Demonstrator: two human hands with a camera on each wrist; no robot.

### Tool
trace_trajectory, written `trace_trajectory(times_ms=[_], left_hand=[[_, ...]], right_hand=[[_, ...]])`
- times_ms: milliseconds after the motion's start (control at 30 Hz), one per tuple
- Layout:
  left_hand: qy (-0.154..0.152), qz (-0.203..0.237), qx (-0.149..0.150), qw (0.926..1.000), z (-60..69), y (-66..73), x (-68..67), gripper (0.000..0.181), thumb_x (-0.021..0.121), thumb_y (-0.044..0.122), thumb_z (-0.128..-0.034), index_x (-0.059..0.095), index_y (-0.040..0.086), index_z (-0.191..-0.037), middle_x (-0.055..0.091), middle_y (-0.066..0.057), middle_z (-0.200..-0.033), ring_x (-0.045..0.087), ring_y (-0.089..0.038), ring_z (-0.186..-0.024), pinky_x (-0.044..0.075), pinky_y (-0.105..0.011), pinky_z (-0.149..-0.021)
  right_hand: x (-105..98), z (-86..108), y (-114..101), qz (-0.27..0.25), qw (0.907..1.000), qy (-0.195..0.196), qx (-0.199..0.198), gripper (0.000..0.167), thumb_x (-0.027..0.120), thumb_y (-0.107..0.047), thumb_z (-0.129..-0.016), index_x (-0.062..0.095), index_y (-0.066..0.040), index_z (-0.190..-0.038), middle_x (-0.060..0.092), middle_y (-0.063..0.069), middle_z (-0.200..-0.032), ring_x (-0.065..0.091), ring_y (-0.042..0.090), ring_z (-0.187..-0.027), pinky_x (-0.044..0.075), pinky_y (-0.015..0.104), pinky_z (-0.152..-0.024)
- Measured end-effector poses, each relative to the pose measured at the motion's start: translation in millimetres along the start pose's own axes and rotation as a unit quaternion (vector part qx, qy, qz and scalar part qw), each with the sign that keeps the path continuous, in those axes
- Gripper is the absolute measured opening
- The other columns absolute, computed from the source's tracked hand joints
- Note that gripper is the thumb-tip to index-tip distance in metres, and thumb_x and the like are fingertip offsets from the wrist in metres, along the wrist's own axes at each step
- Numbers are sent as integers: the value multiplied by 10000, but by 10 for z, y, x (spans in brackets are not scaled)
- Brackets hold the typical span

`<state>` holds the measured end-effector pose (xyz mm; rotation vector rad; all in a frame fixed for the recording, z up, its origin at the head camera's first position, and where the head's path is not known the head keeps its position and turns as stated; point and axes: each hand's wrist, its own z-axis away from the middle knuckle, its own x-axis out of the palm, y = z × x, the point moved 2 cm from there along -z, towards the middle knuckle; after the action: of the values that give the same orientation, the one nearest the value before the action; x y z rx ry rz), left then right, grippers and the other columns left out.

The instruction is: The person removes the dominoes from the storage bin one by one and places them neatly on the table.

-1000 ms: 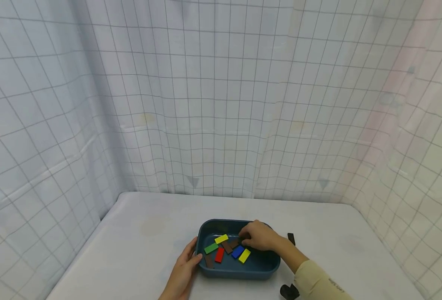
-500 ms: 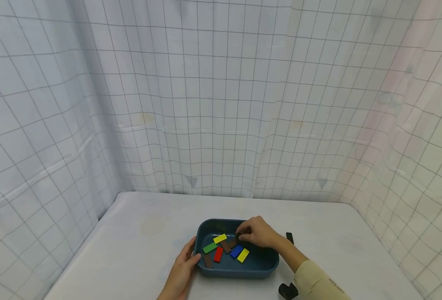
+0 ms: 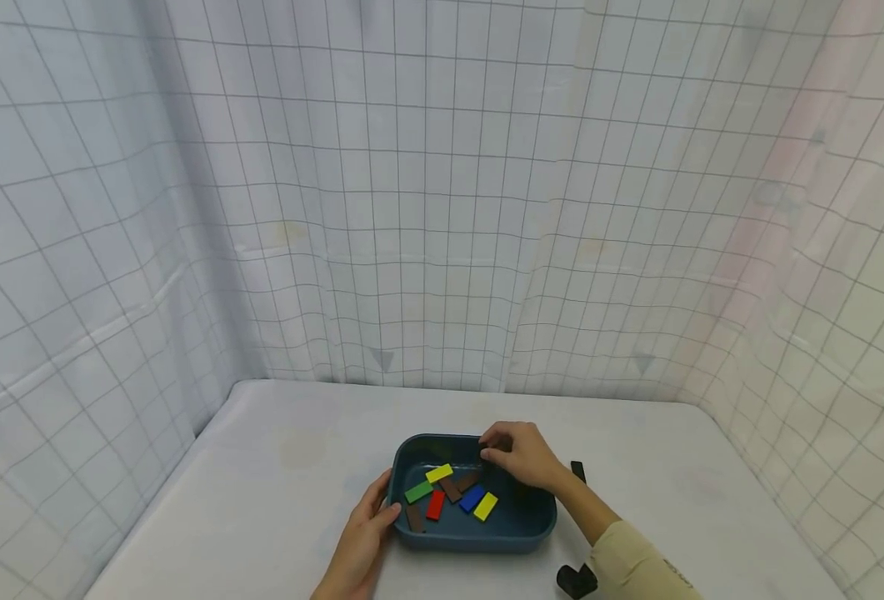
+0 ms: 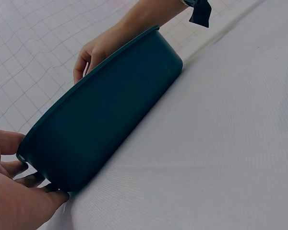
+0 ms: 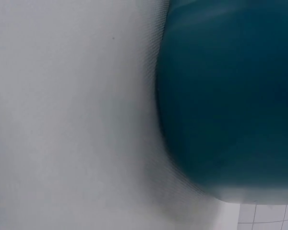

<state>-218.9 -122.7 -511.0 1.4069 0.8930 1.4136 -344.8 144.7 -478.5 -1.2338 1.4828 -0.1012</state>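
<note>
A dark blue tray (image 3: 479, 542) stands on the white table, holding several flat blocks: green (image 3: 418, 492), red (image 3: 436, 505), blue (image 3: 472, 498), two yellow and some brown. At its left end my left hand (image 3: 359, 537) grips the wall, thumb at the rim. In the left wrist view, the fingers of my left hand (image 4: 19, 187) hold the tray's end (image 4: 101, 110). Above the tray's far right part, my right hand (image 3: 526, 457) pinches a small dark block, mostly hidden by the fingers. The right wrist view shows only the tray's outer wall (image 5: 230, 105).
A black strap-like object (image 3: 577, 471) lies right of the tray, partly behind the right forearm. Another black object (image 3: 576, 581) is at the front beside the sleeve (image 3: 636, 562). White gridded curtains (image 3: 442, 208) enclose the table's back and sides.
My right hand has risen from among the blocks towards the tray's far rim, with the dark block at its fingertips. My left hand keeps its grip on the tray.
</note>
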Motion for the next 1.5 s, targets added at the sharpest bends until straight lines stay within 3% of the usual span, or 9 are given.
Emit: trace_trajectory(times_ms=[200,367,500,700,967,1500], left_hand=[[-1,21,14,10000,-5,8,5,636,447,34,-1086,119,-46,-1625,27,-265,-1689,34,-404,-1550,102,-556,-1223],[-14,29,-15,10000,-10,7,15,634,452,33,-1084,127,-50,-1622,34,-267,-1688,43,-407,-1548,105,-554,-1223],[-13,39,-57,10000,-5,8,17,632,455,18,-1079,137,-53,-1620,48,-271,-1686,59,-427,-1542,123,-557,-1221],[67,-73,-53,9999,-5,24,-3,635,467,19,-1077,147,-48,-1621,63,-275,-1683,76,-446,-1536,148,-566,-1215],[169,-149,-38,9997,-23,32,-36,635,467,23,-1080,146,-42,-1624,67,-271,-1685,87,-438,-1538,150,-563,-1216],[191,-124,-124,9997,-26,8,-8,641,473,18,-1075,143,-46,-1621,73,-275,-1683,76,-453,-1535,158,-568,-1211]], right_hand=[[-44,29,26,-299,9963,769,233,117,760,-123,-955,763,-121,-1072,743,-49,-952,701,114,-809,591,302,-734],[-114,87,54,-959,9822,1462,693,149,755,-90,-953,764,-89,-1102,748,-1,-977,699,167,-860,579,299,-783],[-200,149,106,-1271,9724,1724,924,174,756,-81,-952,764,-40,-1120,754,53,-996,692,201,-896,569,298,-808],[-429,269,278,-1114,9662,1924,1307,181,772,-84,-941,763,-5,-1104,757,75,-935,699,248,-857,586,301,-720],[-711,506,517,-916,9614,1746,1921,210,761,-107,-953,738,17,-1121,736,66,-929,687,208,-855,584,302,-730],[-1018,991,838,-559,9608,996,2526,172,735,-49,-952,708,50,-1089,702,73,-911,647,209,-804,574,310,-671]])
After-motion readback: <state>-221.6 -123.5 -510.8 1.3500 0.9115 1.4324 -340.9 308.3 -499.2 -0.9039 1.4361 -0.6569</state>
